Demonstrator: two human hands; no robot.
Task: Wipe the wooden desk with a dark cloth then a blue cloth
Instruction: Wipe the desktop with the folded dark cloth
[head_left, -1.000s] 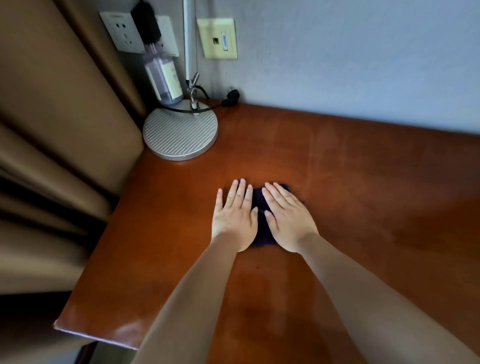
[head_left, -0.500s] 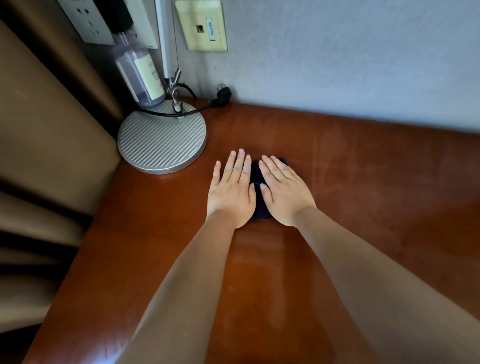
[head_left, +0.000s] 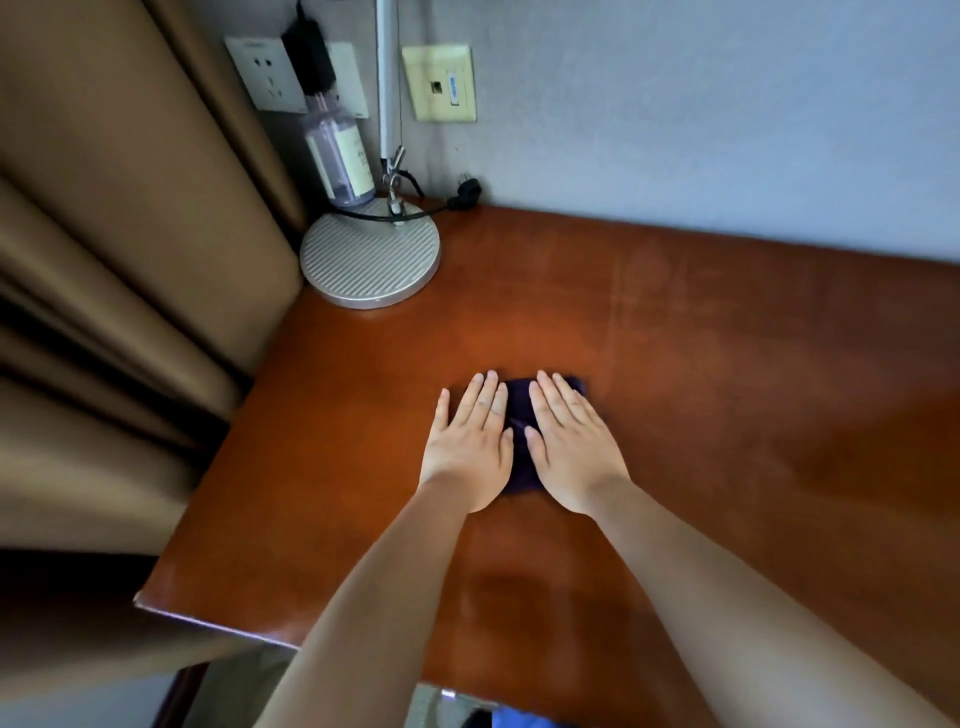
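A dark cloth (head_left: 519, 415) lies folded on the reddish wooden desk (head_left: 727, 374), mostly covered by both hands. My left hand (head_left: 470, 447) presses flat on its left part, fingers straight and together. My right hand (head_left: 571, 447) presses flat on its right part, fingers straight and pointing toward the wall. Only a dark strip of the cloth shows between the hands and past the right fingertips. A bit of blue (head_left: 519, 719) shows below the desk's front edge; I cannot tell what it is.
A round silver lamp base (head_left: 370, 257) with its pole and black cord stands in the back left corner. Behind it is a clear bottle (head_left: 340, 156). Wall sockets (head_left: 270, 75) sit above. Brown curtains (head_left: 114, 260) hang along the desk's left edge.
Both hands have pulled the dark cloth back toward me, away from the lamp base. The view has also shifted, and the desk's front left corner is in sight again.
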